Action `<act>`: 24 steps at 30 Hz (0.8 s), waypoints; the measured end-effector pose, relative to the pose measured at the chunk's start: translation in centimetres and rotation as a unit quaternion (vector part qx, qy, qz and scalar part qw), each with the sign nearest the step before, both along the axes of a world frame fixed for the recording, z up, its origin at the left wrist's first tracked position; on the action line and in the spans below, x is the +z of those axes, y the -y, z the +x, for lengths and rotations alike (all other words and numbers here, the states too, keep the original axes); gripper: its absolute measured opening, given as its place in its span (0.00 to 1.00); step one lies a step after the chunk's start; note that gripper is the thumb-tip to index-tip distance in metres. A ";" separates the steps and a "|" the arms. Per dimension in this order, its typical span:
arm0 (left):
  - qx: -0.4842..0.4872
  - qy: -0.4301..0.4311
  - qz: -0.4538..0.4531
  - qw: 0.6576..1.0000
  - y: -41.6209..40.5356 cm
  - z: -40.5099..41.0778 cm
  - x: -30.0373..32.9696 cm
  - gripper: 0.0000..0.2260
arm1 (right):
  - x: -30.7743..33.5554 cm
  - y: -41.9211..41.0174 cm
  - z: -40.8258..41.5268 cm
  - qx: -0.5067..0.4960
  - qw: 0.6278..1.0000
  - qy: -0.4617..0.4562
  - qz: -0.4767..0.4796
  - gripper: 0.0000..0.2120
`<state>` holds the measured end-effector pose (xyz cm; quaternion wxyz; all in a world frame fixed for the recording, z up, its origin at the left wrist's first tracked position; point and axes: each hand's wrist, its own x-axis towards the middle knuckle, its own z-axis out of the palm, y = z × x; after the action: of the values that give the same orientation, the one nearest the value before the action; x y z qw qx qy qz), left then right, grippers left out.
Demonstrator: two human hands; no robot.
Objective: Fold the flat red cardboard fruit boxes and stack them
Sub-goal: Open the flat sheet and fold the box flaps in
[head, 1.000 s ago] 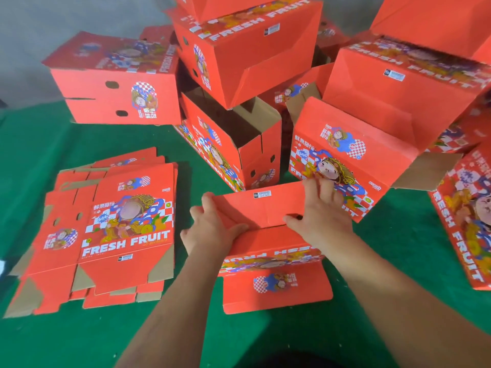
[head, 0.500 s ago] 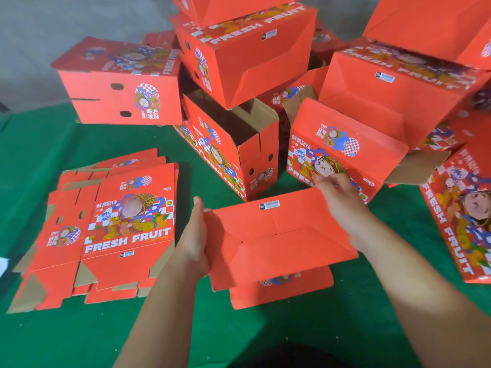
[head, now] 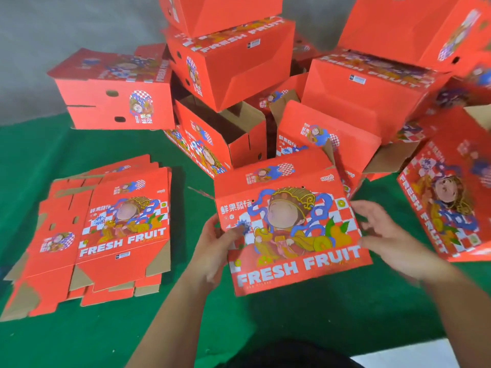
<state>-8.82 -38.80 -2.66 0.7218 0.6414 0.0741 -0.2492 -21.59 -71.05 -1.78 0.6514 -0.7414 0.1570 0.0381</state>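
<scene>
The box in hand [head: 289, 224] was held above the green surface [head: 305, 322], printed "FRESH FRUIT" face tilted toward the camera, its upper flap leaning back against the folded boxes behind. The left hand [head: 212, 251] gripped the box's left edge, thumb on the printed face, fingers behind it. The right hand [head: 385, 235] was at the right edge, fingers spread and loosely bent; motion blur hid whether it actually gripped, so cannot tell.

Edges: the stack of flat boxes [head: 106, 235] lay well apart to the left, with a strip of bare green between it and the held box. The pile of folded boxes [head: 228, 65] crowded the back, stacked and tilted, one open-topped box [head: 225, 139] just behind the held one. Another printed box [head: 449, 197] leaned close on the right. Open green lay in front, toward the person.

Room: grey wall [head: 66, 27] behind the pile; a pale patch [head: 414, 354] at bottom right.
</scene>
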 end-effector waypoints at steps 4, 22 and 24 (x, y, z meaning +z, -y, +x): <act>-0.017 0.068 0.089 0.994 0.3 -0.7 -1.2 0.22 | -1.1 -1.6 -1.5 -0.148 0.987 0.015 0.069 0.24; 0.001 0.392 0.030 0.920 5.7 2.1 11.6 0.26 | 10.5 -1.0 0.2 -0.196 0.962 0.155 -0.111 0.20; 0.006 0.416 0.054 0.908 6.8 3.5 13.8 0.28 | 12.8 0.9 2.2 -0.200 0.953 0.203 -0.104 0.23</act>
<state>-5.31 -45.61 11.19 0.6528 0.7245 -0.2157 0.0486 -19.39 -71.95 11.04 0.5830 -0.7504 0.1701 -0.2608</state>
